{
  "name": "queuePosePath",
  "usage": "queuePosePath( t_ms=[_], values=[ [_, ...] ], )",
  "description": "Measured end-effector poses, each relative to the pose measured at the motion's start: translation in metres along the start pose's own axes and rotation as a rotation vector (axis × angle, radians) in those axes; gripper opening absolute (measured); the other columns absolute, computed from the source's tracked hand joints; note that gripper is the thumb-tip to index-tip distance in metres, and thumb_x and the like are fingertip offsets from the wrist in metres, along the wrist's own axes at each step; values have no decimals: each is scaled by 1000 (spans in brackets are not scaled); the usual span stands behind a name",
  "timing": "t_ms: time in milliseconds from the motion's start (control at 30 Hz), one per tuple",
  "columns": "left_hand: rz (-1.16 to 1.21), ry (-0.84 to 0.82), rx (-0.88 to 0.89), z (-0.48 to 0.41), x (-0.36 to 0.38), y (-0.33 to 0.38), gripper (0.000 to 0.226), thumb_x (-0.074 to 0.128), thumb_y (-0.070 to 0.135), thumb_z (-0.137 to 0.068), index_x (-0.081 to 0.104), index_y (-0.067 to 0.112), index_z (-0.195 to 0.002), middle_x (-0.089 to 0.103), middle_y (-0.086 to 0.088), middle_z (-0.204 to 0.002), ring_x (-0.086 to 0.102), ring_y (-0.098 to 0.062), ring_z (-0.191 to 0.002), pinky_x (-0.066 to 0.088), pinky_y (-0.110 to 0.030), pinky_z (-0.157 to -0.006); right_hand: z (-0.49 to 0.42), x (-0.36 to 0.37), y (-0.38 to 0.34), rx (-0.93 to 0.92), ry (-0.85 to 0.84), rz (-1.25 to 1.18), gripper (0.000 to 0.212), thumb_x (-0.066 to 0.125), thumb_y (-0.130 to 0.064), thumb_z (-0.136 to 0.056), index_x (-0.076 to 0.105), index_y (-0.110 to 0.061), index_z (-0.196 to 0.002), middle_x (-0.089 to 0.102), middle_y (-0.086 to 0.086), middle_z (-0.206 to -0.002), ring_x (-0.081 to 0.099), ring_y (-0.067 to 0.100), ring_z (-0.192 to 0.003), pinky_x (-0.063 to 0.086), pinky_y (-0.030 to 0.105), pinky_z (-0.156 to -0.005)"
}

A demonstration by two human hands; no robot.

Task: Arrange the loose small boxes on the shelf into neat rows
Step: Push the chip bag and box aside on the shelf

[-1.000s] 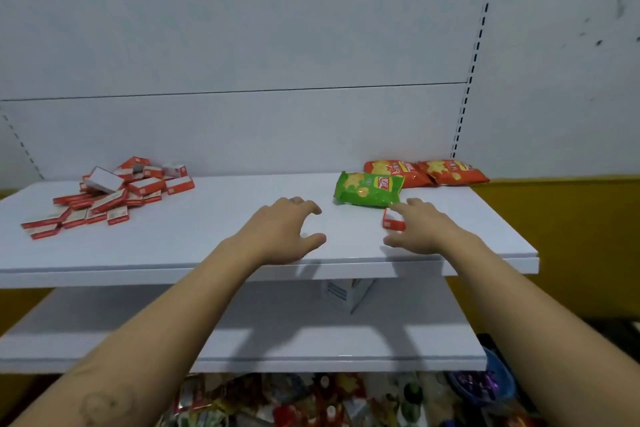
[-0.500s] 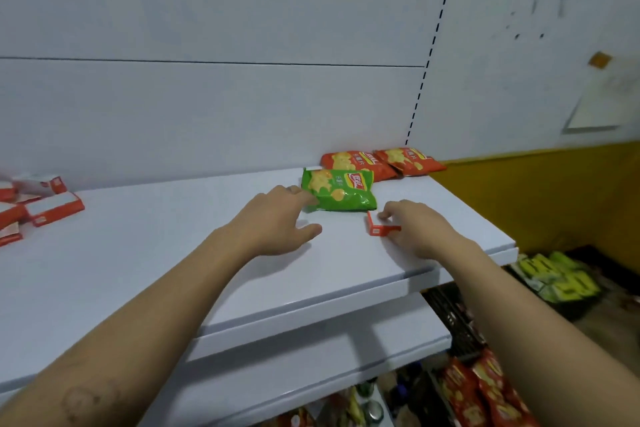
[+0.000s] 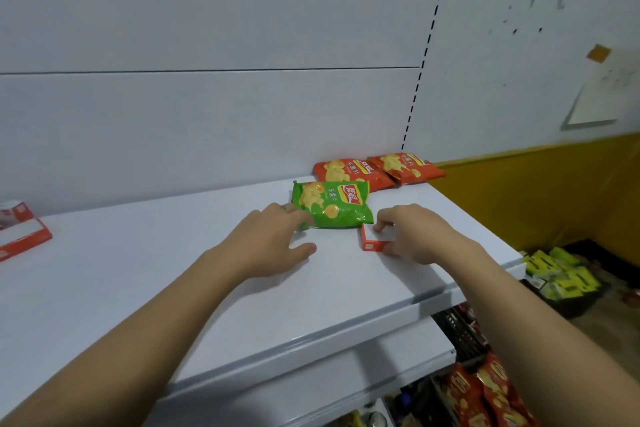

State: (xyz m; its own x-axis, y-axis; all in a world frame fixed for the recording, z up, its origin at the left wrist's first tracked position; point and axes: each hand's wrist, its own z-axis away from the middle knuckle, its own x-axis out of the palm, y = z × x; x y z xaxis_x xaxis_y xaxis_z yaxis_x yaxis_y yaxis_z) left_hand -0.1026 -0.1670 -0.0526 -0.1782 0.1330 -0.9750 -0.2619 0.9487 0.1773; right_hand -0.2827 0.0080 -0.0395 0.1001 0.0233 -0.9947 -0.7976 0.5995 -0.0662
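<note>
One small box [image 3: 374,242], red sides with a white top, lies flat on the white shelf [image 3: 138,288] near its right end and is pinched by the right hand [image 3: 414,236]: forefinger curled onto the far edge, thumb pressed against the near right corner, palm over the box's right part. The left hand [image 3: 273,243] lies palm-down on the shelf just to the left, holding nothing; its fingers are stretched out, the thumb is spread towards the box without touching it, and the fingertips meet the lower left corner of a green crisp bag [image 3: 330,204]. That bag lies flat, its near edge just beside the box's far edge; whether the two touch cannot be told. Behind it, against the white back panel [image 3: 207,121], two red crisp bags [image 3: 377,168] lie side by side, the left one partly under the green bag's top edge. Well apart, at the shelf's far left, a few loose boxes [image 3: 20,232] of the same red and white sit cut off by the frame. A lower shelf [image 3: 381,367] shows beneath. Bottom right: red snack packets [image 3: 485,392]. Right edge, lower down: yellow-green packs [image 3: 561,274]. A paper sheet [image 3: 595,97] hangs on the wall, upper right.
</note>
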Motion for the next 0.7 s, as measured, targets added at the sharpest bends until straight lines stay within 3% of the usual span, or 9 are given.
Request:
queuePosePath(
  t_ms=[167,367,500,700],
  values=[
    [-29,16,-40,-4,-12,1,48,50,53,-89,45,32,-132,48,6,-134,42,-16,-122,39,-37,-97,2,-15,4,-72,32,-89,35,71,-27,-81,55,-27,-112,57,-3,-118,51,16,-93,40,23,-68],
    [-45,78,-100,-1,-37,1,49,50,54,-88,45,33,-132,48,8,-134,43,-14,-122,39,-35,-98,-7,-49,-11,-190,112,-131,42,74,-27,-79,55,-25,-118,58,-4,-121,51,14,-94,45,27,-76],
    [-78,136,-174,12,-59,-9,48,49,52,-89,43,33,-132,44,10,-138,41,-14,-124,37,-36,-101,-20,-71,-37,-283,171,-142,45,73,-30,-80,55,-26,-121,58,-4,-122,47,12,-92,41,27,-76],
    [-130,198,-361,55,-86,-32,49,48,54,-89,41,34,-134,41,9,-142,39,-14,-128,35,-36,-102,-43,-93,-95,-463,252,-164,44,74,-28,-78,57,-26,-118,59,-2,-119,53,16,-94,47,31,-82]
  ],
)
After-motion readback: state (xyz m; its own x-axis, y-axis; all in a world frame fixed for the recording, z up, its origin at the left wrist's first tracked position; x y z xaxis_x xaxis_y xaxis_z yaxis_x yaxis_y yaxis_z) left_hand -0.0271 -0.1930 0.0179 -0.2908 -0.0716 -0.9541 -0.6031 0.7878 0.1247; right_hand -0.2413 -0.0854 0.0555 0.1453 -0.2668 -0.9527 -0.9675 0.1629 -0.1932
